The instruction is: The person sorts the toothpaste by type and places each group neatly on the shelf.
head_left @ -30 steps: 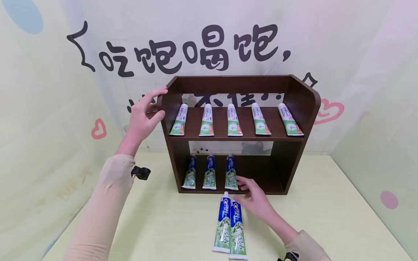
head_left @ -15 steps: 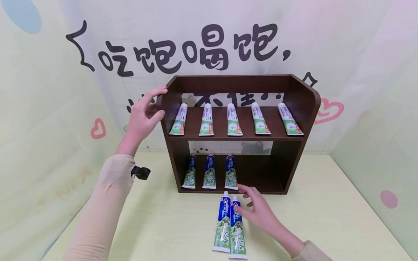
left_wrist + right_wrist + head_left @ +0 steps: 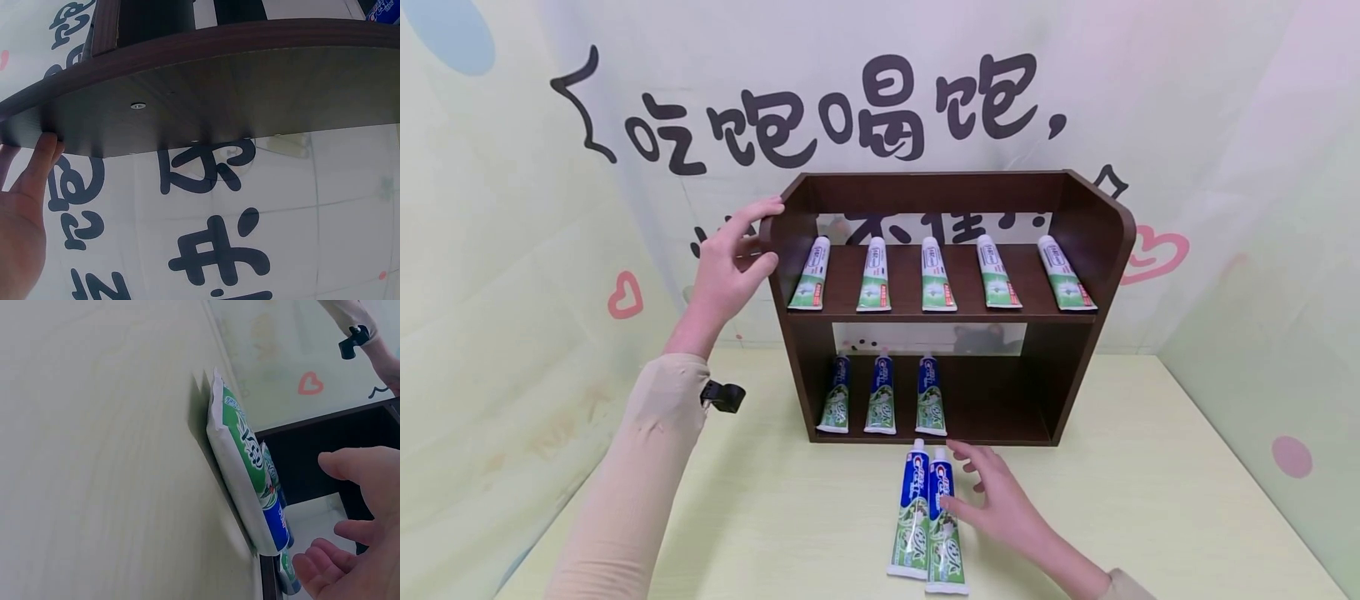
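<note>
My left hand point(image 3: 730, 262) rests against the upper left side of a dark brown two-tier shelf point(image 3: 940, 319). In the left wrist view its fingertips touch the outer face of the side panel point(image 3: 187, 103). My right hand point(image 3: 1000, 500) hovers in front of the shelf with fingers apart and nothing held. Under its thumb lies the right one of two blue-and-green toothpaste tubes point(image 3: 947, 554) on the table; the left tube point(image 3: 910, 525) lies alongside it, caps towards the shelf. Seen from the right wrist, the thumb point(image 3: 344, 465) and fingers are spread beside the nearer tube point(image 3: 240, 465).
Several white-and-green toothpaste tubes point(image 3: 936, 279) stand leaning in a row on the upper tier. Three blue-and-green tubes, the rightmost tube point(image 3: 931, 400) near the middle, occupy the left part of the lower tier. A printed curtain point(image 3: 535, 250) surrounds the pale table point(image 3: 1150, 500).
My right hand has drawn back from the third lower-tier tube, down and towards the right tube on the table. My left hand stays at the shelf side.
</note>
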Demonstrator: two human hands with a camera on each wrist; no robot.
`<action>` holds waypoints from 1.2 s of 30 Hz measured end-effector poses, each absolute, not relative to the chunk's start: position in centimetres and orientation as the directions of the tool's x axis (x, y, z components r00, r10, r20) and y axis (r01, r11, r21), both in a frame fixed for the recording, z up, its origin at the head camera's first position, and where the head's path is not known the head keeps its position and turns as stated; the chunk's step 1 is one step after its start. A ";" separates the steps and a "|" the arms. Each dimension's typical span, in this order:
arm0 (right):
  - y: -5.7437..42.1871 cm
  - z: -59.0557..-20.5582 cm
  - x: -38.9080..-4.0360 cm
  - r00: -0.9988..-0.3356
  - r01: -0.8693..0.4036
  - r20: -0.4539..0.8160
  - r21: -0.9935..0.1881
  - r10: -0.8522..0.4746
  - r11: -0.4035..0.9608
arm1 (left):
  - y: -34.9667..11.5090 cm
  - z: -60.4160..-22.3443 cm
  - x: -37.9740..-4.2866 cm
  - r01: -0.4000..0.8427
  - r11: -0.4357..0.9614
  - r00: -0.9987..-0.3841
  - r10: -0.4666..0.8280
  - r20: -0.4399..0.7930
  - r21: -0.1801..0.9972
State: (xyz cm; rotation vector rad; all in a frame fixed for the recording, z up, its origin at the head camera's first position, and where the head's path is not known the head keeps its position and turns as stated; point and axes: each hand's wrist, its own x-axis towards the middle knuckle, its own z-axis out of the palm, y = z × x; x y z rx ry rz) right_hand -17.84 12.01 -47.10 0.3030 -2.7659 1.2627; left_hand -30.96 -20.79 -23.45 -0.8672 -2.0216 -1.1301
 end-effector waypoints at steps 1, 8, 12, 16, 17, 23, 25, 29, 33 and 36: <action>12.1 -47.2 -17.8 -0.976 -0.217 0.156 -0.732 -0.152 0.646 | -20.8 -23.4 -30.9 0.796 0.408 -0.564 0.228 0.794 0.448; 12.3 -47.4 -17.5 -0.971 -0.232 0.127 -0.705 -0.202 0.670 | -20.8 -23.3 -30.8 0.795 0.407 -0.566 0.229 0.792 0.450; 12.4 -47.6 -17.3 -0.972 -0.226 0.107 -0.678 -0.210 0.700 | -20.8 -23.3 -30.8 0.794 0.406 -0.567 0.229 0.791 0.452; 12.5 -47.8 -17.3 -0.972 -0.219 0.087 -0.663 -0.217 0.716 | -20.7 -23.3 -30.6 0.794 0.411 -0.566 0.228 0.793 0.448; 12.5 -47.8 -17.3 -0.973 -0.217 0.083 -0.662 -0.217 0.718 | -20.7 -23.3 -30.6 0.793 0.412 -0.566 0.228 0.792 0.449; 12.5 -48.2 -17.3 -0.974 -0.207 0.074 -0.657 -0.212 0.725 | -20.7 -23.3 -30.6 0.790 0.409 -0.573 0.224 0.788 0.457; 12.5 -48.3 -17.3 -0.975 -0.204 0.071 -0.656 -0.209 0.726 | -20.7 -23.3 -30.5 0.790 0.411 -0.572 0.225 0.789 0.456; 12.4 -48.4 -17.3 -0.976 -0.198 0.063 -0.658 -0.210 0.726 | -20.7 -23.3 -30.6 0.790 0.411 -0.571 0.225 0.789 0.454; 12.3 -48.5 -17.2 -0.975 -0.195 0.053 -0.662 -0.215 0.724 | -20.9 -23.5 -31.0 0.790 0.409 -0.572 0.226 0.788 0.456; 12.2 -48.6 -17.1 -0.975 -0.192 0.045 -0.661 -0.218 0.725 | -20.9 -23.6 -31.0 0.787 0.417 -0.575 0.227 0.786 0.455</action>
